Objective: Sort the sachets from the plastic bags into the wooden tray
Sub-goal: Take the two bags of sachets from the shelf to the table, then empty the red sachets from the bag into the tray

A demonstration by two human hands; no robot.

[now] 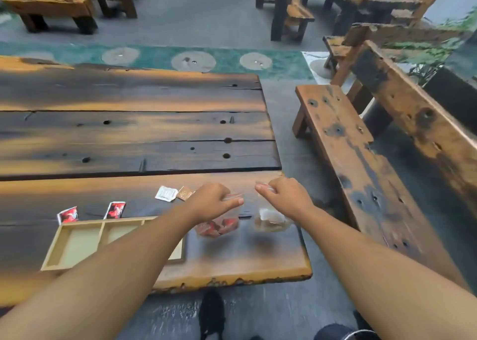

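Observation:
My left hand (210,201) pinches the top of a clear plastic bag (218,226) holding red sachets, lifted just above the table. My right hand (282,196) pinches the top of a second clear bag (271,219) with white and brown sachets, hanging to the right of the first. The wooden tray (65,263) with several compartments lies at the near left, partly under my left forearm. Two red sachets (67,214) (116,210) lean against its far rim. A white sachet (166,193) and a brown sachet (184,193) lie flat beyond my left hand.
The dark plank table (129,133) stretches far and left; its right end and near edge are close to both bags. A wooden bench (348,154) stands to the right across a strip of floor. More benches and tables stand at the back.

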